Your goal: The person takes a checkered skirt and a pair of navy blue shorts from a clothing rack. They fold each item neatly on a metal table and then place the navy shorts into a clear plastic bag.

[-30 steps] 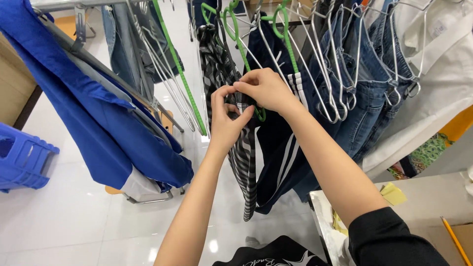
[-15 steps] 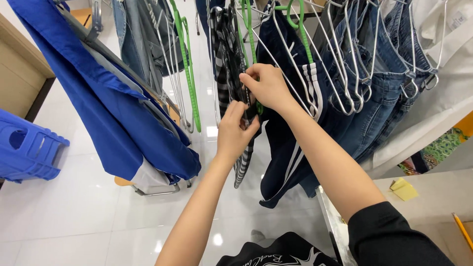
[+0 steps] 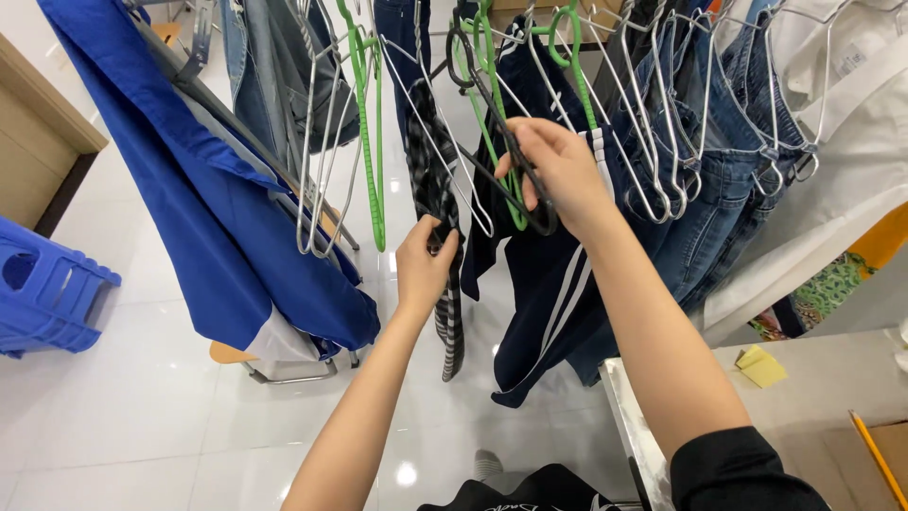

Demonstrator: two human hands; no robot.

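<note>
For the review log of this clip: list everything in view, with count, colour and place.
Black hanger: one, black, in the right hand.
Striped garment: one, black and white, hanging, gripped by the left hand.
Green hangers: several, on the rack.
Wire hangers: many, silver, on the rack.
Jeans: several, blue, right of centre.
Navy garment: one, white stripes, centre.
Blue jacket: one, left.
White garment: one, far right.
Crate: one, blue, on the floor, left.
Sticky note: one, yellow, on the table.
Left hand: one.
Right hand: one.
</note>
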